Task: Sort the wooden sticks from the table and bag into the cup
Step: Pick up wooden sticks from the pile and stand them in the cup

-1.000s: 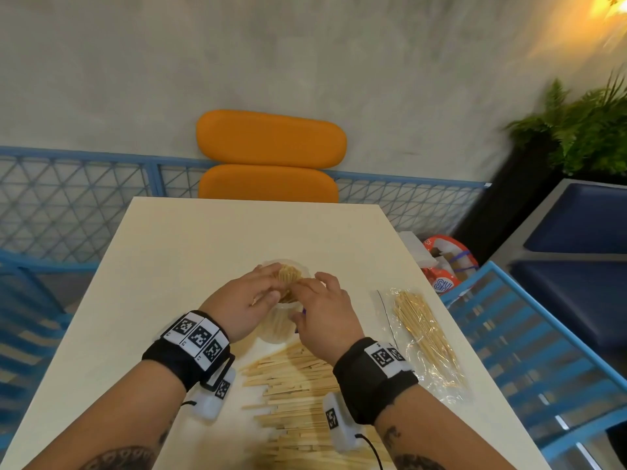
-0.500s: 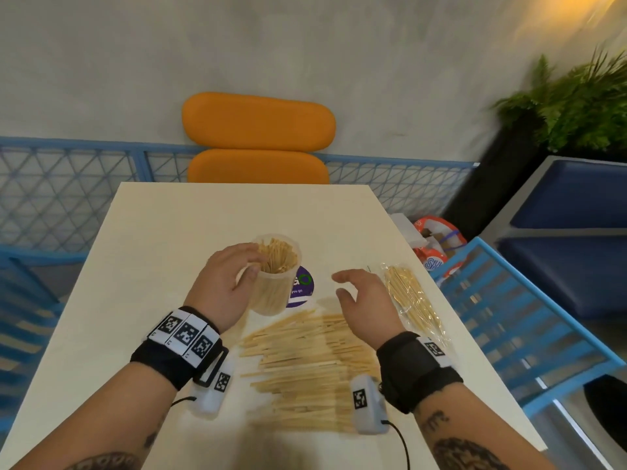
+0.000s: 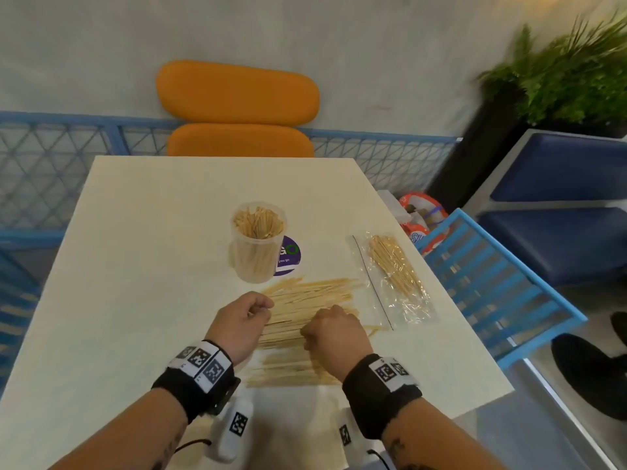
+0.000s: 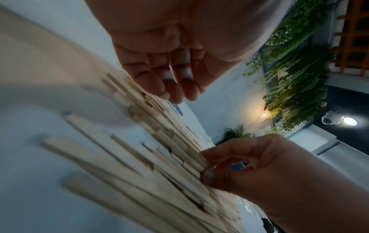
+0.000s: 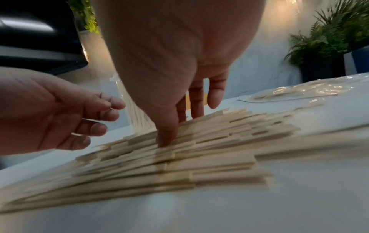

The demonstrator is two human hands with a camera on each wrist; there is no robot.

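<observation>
Low in the head view, both hands sit on the pile of wooden sticks (image 3: 305, 320) lying on the bench (image 3: 142, 266). Left hand (image 3: 239, 322) hovers loosely curled at the pile's left end; right hand (image 3: 336, 329) presses its thumb and fingertips (image 5: 166, 138) onto sticks, possibly pinching some. Higher, at frame centre, the cup (image 3: 258, 242) stands upright, full of sticks. At right lies the clear bag (image 3: 395, 276) with more.

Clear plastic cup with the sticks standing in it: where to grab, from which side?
Grip the clear plastic cup around its lower wall, coming in from the side with a wrap of thumb and fingers. It stands upright, and sticks crowd the open top, so a top-down grasp would likely foul them. The left side looks freest; the loose stick pile lies just in front.
</observation>
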